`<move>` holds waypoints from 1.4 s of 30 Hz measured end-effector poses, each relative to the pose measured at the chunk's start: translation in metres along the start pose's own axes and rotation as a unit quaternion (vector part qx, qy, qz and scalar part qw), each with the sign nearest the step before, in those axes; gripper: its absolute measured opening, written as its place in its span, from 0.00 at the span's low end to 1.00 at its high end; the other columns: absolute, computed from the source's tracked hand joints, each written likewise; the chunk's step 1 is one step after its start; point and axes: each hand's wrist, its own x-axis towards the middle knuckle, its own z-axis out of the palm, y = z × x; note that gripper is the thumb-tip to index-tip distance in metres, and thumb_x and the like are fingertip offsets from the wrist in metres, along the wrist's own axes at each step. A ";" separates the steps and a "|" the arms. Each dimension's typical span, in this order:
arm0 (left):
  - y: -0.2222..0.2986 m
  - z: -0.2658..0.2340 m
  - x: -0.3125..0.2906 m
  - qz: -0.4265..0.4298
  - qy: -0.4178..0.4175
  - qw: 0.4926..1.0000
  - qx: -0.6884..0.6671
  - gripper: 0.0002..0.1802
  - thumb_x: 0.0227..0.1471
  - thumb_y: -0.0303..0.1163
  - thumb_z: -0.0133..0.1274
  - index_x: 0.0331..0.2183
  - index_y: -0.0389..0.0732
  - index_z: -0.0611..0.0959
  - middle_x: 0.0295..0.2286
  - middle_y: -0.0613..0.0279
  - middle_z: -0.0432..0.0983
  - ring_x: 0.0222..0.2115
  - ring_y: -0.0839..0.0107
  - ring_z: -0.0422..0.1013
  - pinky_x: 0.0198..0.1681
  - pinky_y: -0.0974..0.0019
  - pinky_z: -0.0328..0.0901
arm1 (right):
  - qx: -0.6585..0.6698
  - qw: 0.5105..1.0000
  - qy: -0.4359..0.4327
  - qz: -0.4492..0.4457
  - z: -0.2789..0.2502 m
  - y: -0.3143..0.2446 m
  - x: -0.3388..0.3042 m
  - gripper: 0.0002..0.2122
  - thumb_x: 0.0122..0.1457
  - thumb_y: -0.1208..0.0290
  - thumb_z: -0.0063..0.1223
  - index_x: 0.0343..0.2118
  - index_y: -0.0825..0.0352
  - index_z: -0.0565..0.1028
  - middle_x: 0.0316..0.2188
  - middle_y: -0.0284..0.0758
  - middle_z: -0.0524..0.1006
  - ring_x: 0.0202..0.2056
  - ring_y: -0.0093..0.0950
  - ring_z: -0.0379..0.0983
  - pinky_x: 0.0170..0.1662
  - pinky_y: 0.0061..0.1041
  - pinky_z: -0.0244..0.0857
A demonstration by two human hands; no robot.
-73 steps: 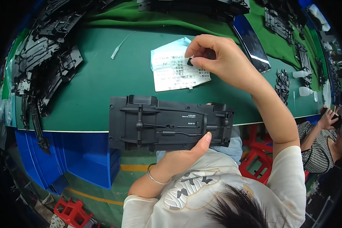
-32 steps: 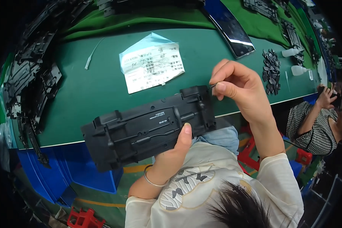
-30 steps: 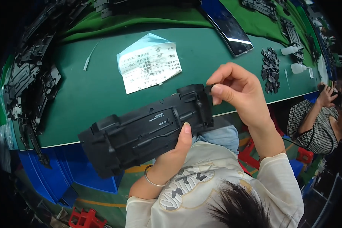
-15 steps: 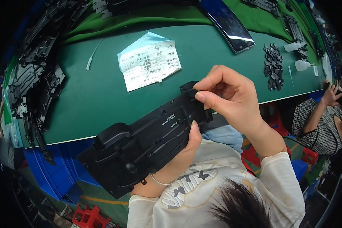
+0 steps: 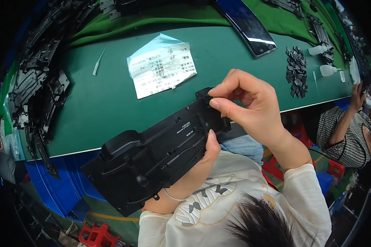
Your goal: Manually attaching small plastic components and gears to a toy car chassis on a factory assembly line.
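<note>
A long black moulded plastic panel (image 5: 175, 146) is held at a slant over the front edge of the table, its ribbed face up. My left hand (image 5: 208, 154) grips it from below at the near side, with the thumb on the rim and the other fingers hidden underneath. At the panel's far right end, my right hand (image 5: 247, 99) is closed in a pinch, thumb and forefinger against the raised corner. Something dark shows at the fingertips, but I cannot make out whether it is a separate piece.
On the green table (image 5: 103, 107) are a creased paper slip (image 5: 163, 70), a glossy black panel (image 5: 249, 31), a pile of small black pieces (image 5: 297, 73) and white bottles (image 5: 327, 71). Black parts (image 5: 43, 94) heap up at left. Blue bins (image 5: 59, 185) stand below; another person (image 5: 344, 131) sits at right.
The panel and both hands have shifted very slightly left. The right-hand pinch stays at the same corner. The other person's hand at right has moved up toward the table edge.
</note>
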 end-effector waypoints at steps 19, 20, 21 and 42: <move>0.004 -0.001 0.002 0.001 0.005 1.000 0.016 0.03 0.38 0.26 0.49 0.21 0.36 0.74 0.14 0.65 0.68 0.13 0.76 0.65 0.16 0.75 0.60 | 0.021 1.000 -0.010 0.008 -0.001 0.000 0.002 0.05 0.43 0.84 0.49 0.25 0.72 0.68 0.21 0.29 0.66 0.21 0.14 0.63 0.24 0.10 0.59; 0.004 0.000 0.002 0.000 0.005 1.000 0.016 0.03 0.38 0.26 0.49 0.21 0.36 0.74 0.14 0.65 0.68 0.13 0.76 0.65 0.16 0.75 0.60 | 0.022 1.000 -0.010 0.008 -0.001 0.000 0.001 0.05 0.43 0.84 0.49 0.25 0.72 0.68 0.21 0.29 0.66 0.21 0.14 0.63 0.24 0.10 0.59; 0.004 0.000 0.002 0.000 0.007 1.000 0.016 0.03 0.38 0.25 0.49 0.21 0.36 0.75 0.14 0.66 0.68 0.13 0.76 0.64 0.16 0.75 0.60 | 0.026 1.000 -0.008 0.012 -0.002 0.000 0.001 0.04 0.43 0.81 0.50 0.24 0.71 0.68 0.20 0.29 0.68 0.21 0.14 0.64 0.24 0.11 0.60; 0.003 0.000 0.002 0.012 0.003 0.999 0.033 0.03 0.37 0.25 0.49 0.21 0.36 0.75 0.14 0.65 0.69 0.13 0.75 0.65 0.17 0.74 0.60 | -0.073 0.996 -0.054 -0.025 -0.007 -0.009 0.007 0.04 0.42 0.83 0.50 0.22 0.72 0.69 0.20 0.29 0.67 0.23 0.15 0.63 0.25 0.11 0.59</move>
